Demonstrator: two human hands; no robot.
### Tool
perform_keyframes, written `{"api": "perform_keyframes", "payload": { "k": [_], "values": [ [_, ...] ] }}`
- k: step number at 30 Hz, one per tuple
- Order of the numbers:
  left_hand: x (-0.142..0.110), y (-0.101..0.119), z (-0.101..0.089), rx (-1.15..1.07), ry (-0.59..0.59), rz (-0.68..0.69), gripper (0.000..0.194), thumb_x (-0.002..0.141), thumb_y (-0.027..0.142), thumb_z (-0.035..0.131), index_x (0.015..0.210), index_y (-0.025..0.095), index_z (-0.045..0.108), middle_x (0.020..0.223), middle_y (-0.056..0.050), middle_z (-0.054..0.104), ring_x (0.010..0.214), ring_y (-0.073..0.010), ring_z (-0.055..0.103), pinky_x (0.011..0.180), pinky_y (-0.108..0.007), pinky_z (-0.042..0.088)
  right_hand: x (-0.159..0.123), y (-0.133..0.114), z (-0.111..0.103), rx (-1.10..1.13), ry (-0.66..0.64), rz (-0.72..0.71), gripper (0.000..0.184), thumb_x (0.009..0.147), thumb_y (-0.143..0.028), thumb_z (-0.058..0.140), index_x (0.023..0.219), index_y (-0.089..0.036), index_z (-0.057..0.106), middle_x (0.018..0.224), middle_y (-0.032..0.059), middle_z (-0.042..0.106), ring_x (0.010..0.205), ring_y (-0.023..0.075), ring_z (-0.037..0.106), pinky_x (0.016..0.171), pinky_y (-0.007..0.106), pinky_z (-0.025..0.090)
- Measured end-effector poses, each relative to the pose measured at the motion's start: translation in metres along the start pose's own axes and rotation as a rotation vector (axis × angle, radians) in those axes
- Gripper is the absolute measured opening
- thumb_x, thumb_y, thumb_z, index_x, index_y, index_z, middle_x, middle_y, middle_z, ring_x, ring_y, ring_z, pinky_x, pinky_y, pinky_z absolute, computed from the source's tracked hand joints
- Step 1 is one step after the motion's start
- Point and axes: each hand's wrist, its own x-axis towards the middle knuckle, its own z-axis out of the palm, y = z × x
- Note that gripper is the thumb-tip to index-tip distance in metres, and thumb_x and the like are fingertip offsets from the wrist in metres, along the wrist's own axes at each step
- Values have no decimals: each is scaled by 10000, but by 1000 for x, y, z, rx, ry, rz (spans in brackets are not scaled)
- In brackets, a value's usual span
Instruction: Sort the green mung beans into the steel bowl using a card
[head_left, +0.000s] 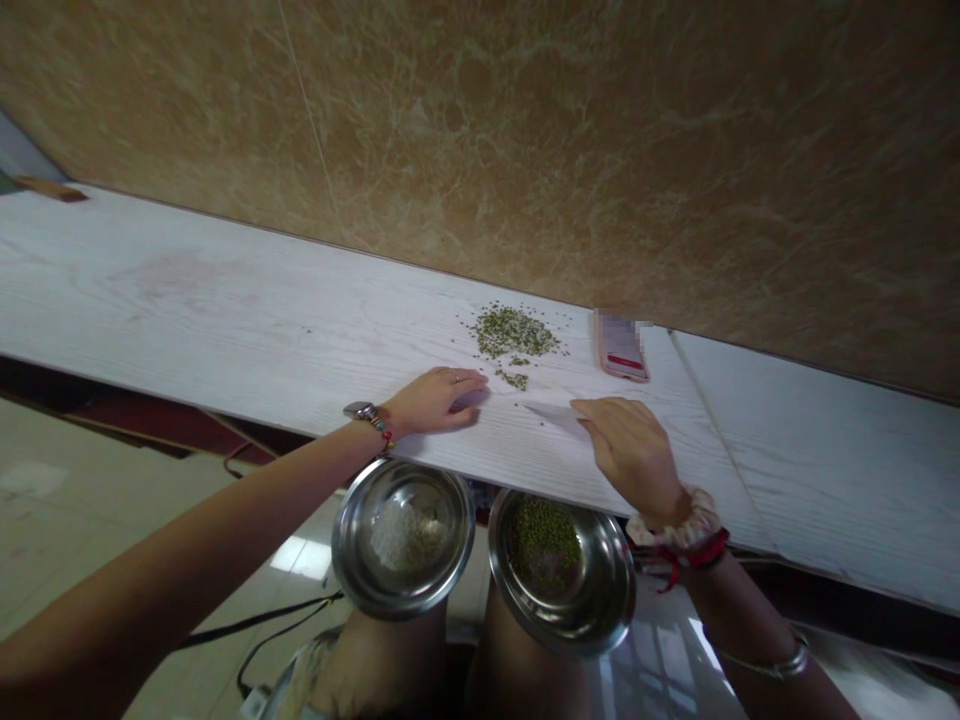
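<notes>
Left hand [439, 400] lies on the white table [360, 300], thumb and fingers apart, just beside the little green beans [514, 332]. Right hand [634, 450] has its fingers close together; I can't tell if they pinch something. More beans [544, 540] sit in a shiny bowl [609, 570] near it.

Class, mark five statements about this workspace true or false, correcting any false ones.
1. Loose mung beans lie on the white tabletop. True.
2. The phone lies left of those beans. False: the phone lies to their right.
3. The left hand has a wristwatch at its wrist. True.
4. Both metal bowls hold mung beans. False: the left bowl holds pale grains; the right bowl holds mung beans.
5. The right hand is apart from the phone. True.
</notes>
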Motion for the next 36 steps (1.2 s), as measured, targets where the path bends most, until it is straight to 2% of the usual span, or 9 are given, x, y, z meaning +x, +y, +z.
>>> {"api": "perform_keyframes", "payload": {
  "k": [5,10,16,22,25,30,33,36],
  "values": [
    [0,1,-1,-6,-12,-10,340,874,326,499,1164,152,533,1278,-113,580,1161,-224,550,979,-364,432,5,-4,6,45,-11,-16,234,857,-48,458,965,-149,638,826,57,709,772,172,623,700,312,449],
    [0,2,-2,-11,-16,-10,344,881,329,492,1177,158,519,1284,-107,576,1174,-225,539,979,-367,429,3,-4,0,67,-24,-75,237,848,-33,462,944,-166,632,806,39,710,760,161,629,685,306,455],
    [0,0,0,-29,-6,-4,340,871,321,503,1177,172,509,1282,-99,573,1163,-226,543,980,-375,430,8,-8,-4,67,57,-18,203,853,-53,495,958,-167,625,814,40,711,767,162,628,712,303,462],
    [-2,-1,0,-21,126,-173,343,839,199,490,1180,158,496,1203,-114,603,1099,-233,577,953,-393,457,24,-22,15,54,2,-59,233,852,-35,455,959,-132,637,839,61,713,782,171,615,690,305,432],
    [-2,-1,0,-1,131,-200,333,828,160,482,1160,161,505,1167,-107,617,1069,-234,591,935,-395,467,26,-26,18,87,-40,-67,264,837,-19,440,966,-131,641,842,66,712,787,173,609,689,311,427],
    [-1,0,-1,18,87,-230,334,828,140,468,1158,137,517,1144,-126,625,1034,-238,604,930,-394,464,18,-20,7,127,-68,-49,296,829,-19,435,976,-165,646,847,58,712,795,175,618,708,324,443],
    [-1,0,-1,30,95,-222,334,817,138,473,1148,157,517,1144,-112,627,1031,-236,603,919,-399,468,16,-17,0,127,-40,-28,288,851,-42,432,976,-187,648,826,45,709,787,170,626,712,328,447],
    [-2,0,-1,31,109,-210,330,812,139,480,1140,163,516,1146,-108,626,1034,-234,601,909,-394,472,21,-18,3,139,-4,3,266,869,-65,438,981,-186,646,836,45,709,794,167,625,719,326,446]
  ]
}}
